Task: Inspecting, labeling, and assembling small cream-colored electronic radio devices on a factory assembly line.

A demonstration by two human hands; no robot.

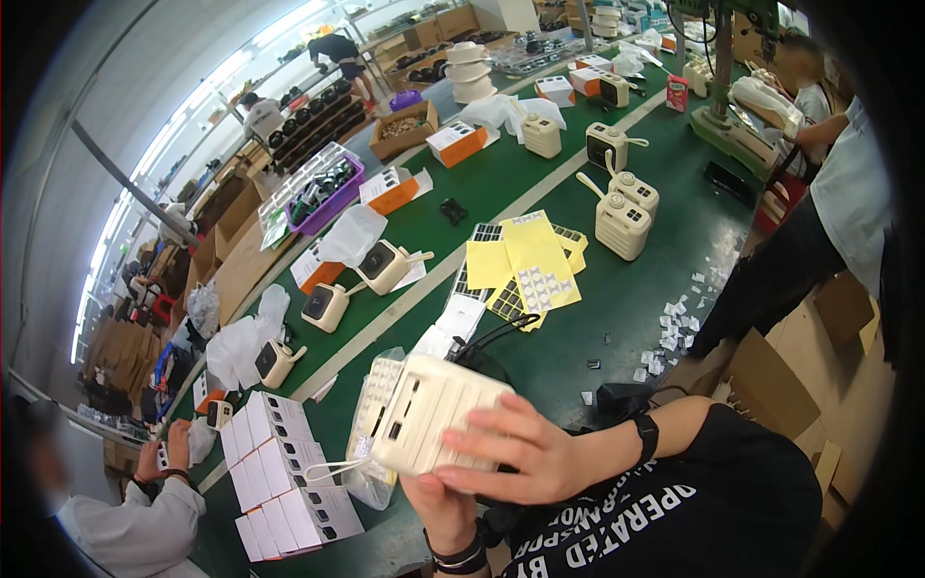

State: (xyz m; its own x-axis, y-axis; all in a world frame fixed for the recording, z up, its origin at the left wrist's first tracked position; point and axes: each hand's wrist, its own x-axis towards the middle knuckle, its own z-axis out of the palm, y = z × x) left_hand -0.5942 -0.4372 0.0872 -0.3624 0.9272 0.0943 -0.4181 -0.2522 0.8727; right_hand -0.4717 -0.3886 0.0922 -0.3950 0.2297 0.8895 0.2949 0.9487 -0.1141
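Observation:
A cream box-shaped electronic device [438,409] with ribbed sides, port-like slots and a thin loop strap is held up close over the near edge of the table. Under its lower corner my left hand [438,506] grips it, the fingers partly hidden. My right hand [511,448] lies across its ribbed face with the fingers bent round the side. Just behind it is a clear plastic bag [371,482] beside a sheet of small grey stickers [379,385]. A black cable [496,332] curls beyond the device.
White printed boxes [279,482] are stacked at the near left. Yellow sticker sheets [525,260] lie mid-table. Similar cream devices [621,223] stand farther along, near orange-and-white boxes [458,143] and a purple basket [328,197]. Small clear pieces [674,323] are scattered right. Co-workers stand either side.

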